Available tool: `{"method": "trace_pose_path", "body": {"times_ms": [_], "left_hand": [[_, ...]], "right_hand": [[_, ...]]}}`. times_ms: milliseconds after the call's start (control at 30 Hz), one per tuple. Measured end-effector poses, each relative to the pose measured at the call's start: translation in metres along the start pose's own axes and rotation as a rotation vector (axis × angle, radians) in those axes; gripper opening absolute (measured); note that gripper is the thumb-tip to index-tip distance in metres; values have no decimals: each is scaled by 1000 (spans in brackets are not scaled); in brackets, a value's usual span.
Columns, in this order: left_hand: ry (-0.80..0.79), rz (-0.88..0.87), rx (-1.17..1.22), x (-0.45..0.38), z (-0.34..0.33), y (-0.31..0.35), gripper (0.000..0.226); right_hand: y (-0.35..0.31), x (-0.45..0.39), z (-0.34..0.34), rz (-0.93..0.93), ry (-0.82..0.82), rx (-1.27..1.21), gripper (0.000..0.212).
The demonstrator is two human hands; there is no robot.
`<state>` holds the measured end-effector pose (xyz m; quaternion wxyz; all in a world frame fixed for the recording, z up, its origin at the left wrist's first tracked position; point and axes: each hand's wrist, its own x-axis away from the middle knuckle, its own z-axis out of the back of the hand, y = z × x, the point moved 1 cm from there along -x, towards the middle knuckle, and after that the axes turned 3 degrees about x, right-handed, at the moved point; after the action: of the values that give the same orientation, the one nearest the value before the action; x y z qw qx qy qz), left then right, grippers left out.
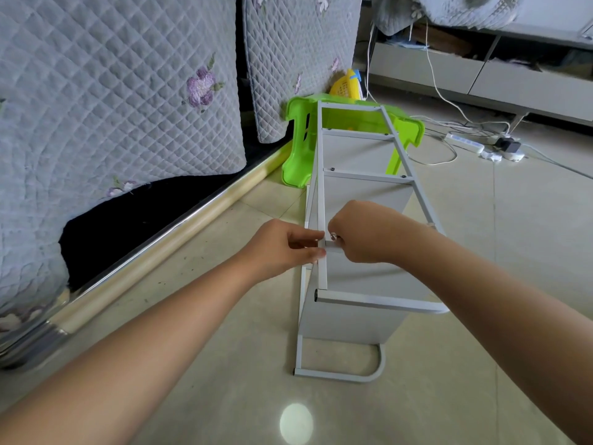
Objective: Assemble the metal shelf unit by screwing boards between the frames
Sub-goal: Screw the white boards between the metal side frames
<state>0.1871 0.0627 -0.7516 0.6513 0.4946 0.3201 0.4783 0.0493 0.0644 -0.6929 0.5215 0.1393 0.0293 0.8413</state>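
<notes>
1. The shelf [353, 200] lies on its side on the floor [481, 252], with its far end against a green stool [301, 155]. The top frame [322, 187] faces up, and the grey boards [362, 277] stand between the two frames.
2. The left hand [282, 248] pinches the frame rail with thumb and fingers. It holds the rail where a board meets it.
3. The right hand [365, 232] is curled tight around a small shiny thing, maybe a screw [333, 236], right at the rail. I cannot tell if it also holds a tool.
4. The screw can go in crooked if the hole in the rail and the hole in the board do not line up. Then it can jam.
5. If the left hand lets the rail slide, the board can slip out of place.
6. The screw is tiny. It can drop from the fingers and roll away, maybe under the sofa [128, 123].
7. The shelf can tip or slide on the smooth floor if the hands push too hard.
8. A finger can get pinched between rail and board.
</notes>
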Motion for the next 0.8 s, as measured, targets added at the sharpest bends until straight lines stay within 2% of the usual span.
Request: {"method": "trace_pose_path", "body": {"times_ms": [100,233,433,500,567,667,800], "left_hand": [[11,11,28,-1,-1,-3,37],[12,18,66,-2,-1,-7,38],[10,2,70,-4,-2,-10,39],[14,2,83,-4,-2,-11,39],[18,5,100,-4,-2,-11,37],[17,6,88,-4,-2,-11,36],[23,-11,64,-4,-2,-9,45]], "right_hand": [[4,-2,-1,-26,-19,-30,25],[12,-5,-5,-42,-123,-112,48],[19,0,-3,-111,-99,-300,57],[27,5,0,-83,-40,-245,49],[33,9,2,-7,40,-224,32],[31,9,-3,98,73,-277,31],[28,4,-11,86,150,-279,23]]}}
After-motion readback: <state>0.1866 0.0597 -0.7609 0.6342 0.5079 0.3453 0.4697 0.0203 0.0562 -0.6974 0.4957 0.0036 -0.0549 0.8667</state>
